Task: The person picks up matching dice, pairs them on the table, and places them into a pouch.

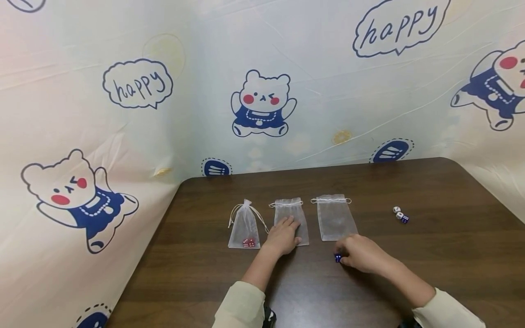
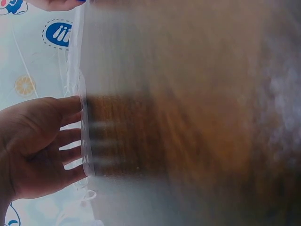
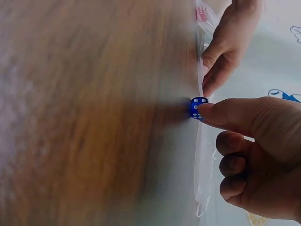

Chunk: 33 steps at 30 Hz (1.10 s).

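Observation:
My right hand pinches a blue die with white dots between thumb and finger, low over the table in front of the right-hand pouch. Its other fingers are curled in toward the palm. My left hand lies with fingers extended on the middle sheer white drawstring pouch. To its left stands a drawn-up pouch with red dice inside. The right-hand pouch lies flat, its string along the far edge.
At the right of the brown table sit a few small dice, white ones and a blue one close together. A printed cloth with bears hangs behind the table and along its sides.

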Motion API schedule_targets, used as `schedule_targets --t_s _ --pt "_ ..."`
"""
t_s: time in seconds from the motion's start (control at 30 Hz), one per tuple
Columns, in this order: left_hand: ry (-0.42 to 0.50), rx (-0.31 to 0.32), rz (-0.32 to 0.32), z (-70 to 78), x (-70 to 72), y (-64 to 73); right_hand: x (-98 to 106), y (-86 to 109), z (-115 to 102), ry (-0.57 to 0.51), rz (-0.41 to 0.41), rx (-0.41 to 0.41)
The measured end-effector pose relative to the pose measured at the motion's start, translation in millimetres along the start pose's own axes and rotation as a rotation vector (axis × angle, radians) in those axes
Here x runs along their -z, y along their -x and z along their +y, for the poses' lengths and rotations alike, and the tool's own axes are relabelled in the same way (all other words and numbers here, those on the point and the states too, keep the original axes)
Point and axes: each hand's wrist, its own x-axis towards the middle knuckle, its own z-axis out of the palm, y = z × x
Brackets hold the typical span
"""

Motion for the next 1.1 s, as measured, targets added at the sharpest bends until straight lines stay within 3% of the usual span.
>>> schedule_targets --t_s 0.4,0.77,1.1 --pt "0.004 0.006 -0.001 -1.6 0.1 0.3 25.3 6.6 11.5 -0.027 0.045 -0.117" --pt "0.005 0.005 -0.009 1.6 3.2 0.3 51.9 24.2 56.8 -0.092 0.183 -0.220" --pt "0.001 0.000 -0.011 2.4 3.8 0.7 65.0 40.3 105.5 -0.077 0.278 -0.410"
